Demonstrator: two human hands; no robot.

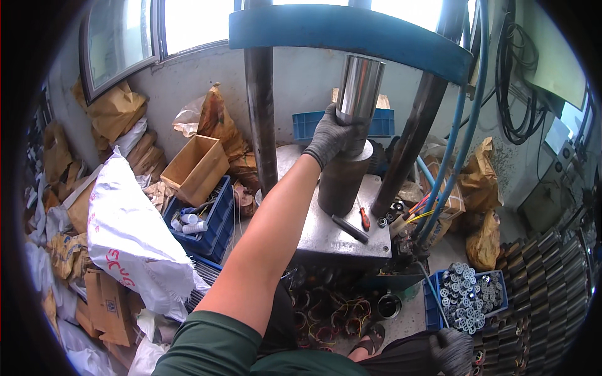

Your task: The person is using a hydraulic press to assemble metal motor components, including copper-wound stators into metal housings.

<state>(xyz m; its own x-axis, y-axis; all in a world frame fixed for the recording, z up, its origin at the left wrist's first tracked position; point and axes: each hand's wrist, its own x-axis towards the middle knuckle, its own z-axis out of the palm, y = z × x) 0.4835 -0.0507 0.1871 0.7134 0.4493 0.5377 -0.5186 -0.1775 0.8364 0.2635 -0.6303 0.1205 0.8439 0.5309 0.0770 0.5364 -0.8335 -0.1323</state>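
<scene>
My left hand, in a grey glove, reaches up and grips the lower end of a shiny steel cylinder that hangs under the blue crossbeam of a press. Directly beneath stands a dark metal sleeve on the steel press table. My right hand, also gloved, rests on my dark trouser leg at the lower right and holds nothing. An orange-handled screwdriver and a black bar lie on the table beside the sleeve.
Two dark press columns flank the sleeve. A blue crate of pale ring parts and rows of ribbed dark cylinders are at right. Left: a blue bin, cardboard box, white sack. Wired coils lie below.
</scene>
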